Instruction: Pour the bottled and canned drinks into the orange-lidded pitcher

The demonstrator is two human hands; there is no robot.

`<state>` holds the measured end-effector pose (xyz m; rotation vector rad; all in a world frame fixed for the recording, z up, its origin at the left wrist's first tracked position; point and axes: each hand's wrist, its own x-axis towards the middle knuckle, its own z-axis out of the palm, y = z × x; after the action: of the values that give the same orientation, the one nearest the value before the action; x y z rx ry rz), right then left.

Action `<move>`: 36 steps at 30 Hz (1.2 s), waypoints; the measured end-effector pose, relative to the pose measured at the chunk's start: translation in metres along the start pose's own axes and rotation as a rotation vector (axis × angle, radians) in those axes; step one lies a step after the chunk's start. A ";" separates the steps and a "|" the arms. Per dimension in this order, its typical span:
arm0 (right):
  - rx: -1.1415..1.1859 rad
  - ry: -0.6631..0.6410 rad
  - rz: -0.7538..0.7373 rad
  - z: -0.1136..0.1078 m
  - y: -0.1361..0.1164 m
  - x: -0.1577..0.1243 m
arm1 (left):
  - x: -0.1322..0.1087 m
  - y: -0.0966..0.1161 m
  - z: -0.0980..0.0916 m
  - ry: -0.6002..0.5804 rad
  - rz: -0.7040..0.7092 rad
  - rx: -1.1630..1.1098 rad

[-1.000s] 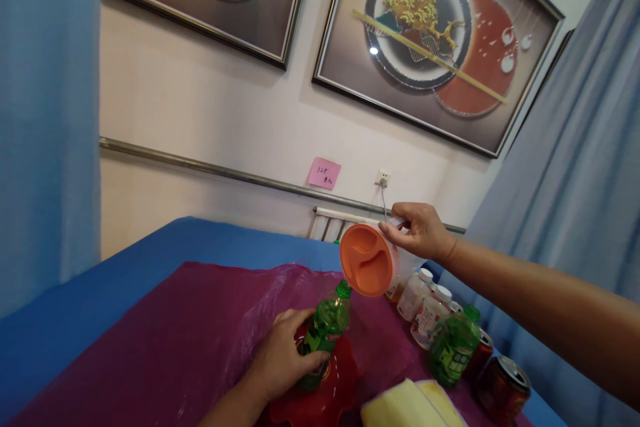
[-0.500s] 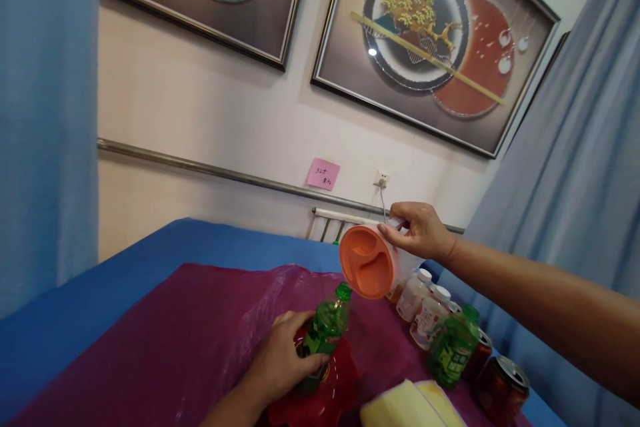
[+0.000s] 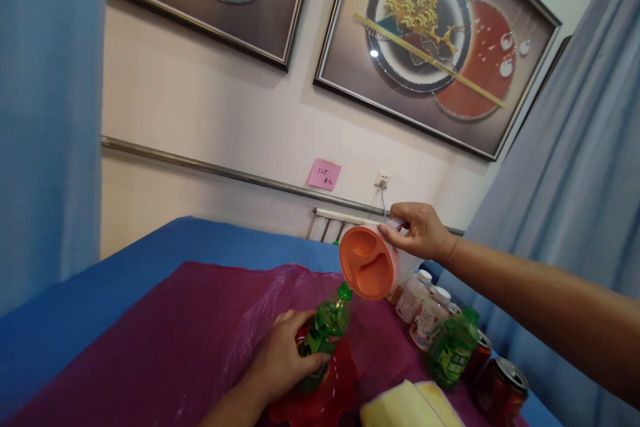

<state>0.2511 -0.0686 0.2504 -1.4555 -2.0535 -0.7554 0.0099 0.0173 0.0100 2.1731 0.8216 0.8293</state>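
My left hand (image 3: pixel 281 359) is wrapped round a green bottle (image 3: pixel 325 332) with a green cap, which stands tilted on a red plate-like thing (image 3: pixel 334 392). My right hand (image 3: pixel 421 231) grips a clear jug with an orange lid (image 3: pixel 368 262), held tipped on its side above and just right of the bottle's cap, the lid facing me. Both hands are closed on what they hold.
A magenta plastic sheet (image 3: pixel 190 333) covers a blue table (image 3: pixel 150 247). At right stand two white-capped bottles (image 3: pixel 423 310), another green bottle (image 3: pixel 451 347) and red cans (image 3: pixel 503 383). A yellow pack (image 3: pixel 410 407) lies at the bottom edge. Blue curtains hang left and right.
The view has shifted slightly; the jug has dropped a little closer to the green bottle's cap. Both hands keep their grips.
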 end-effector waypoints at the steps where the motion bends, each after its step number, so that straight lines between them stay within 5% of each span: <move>1: -0.003 0.001 -0.007 0.000 0.000 0.000 | 0.000 0.000 0.000 0.000 -0.001 0.001; 36: -0.037 0.022 -0.059 0.001 -0.005 0.000 | 0.000 -0.003 0.001 0.031 0.013 0.009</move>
<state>0.2464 -0.0695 0.2492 -1.4054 -2.0847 -0.8331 0.0098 0.0186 0.0070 2.1808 0.8287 0.8697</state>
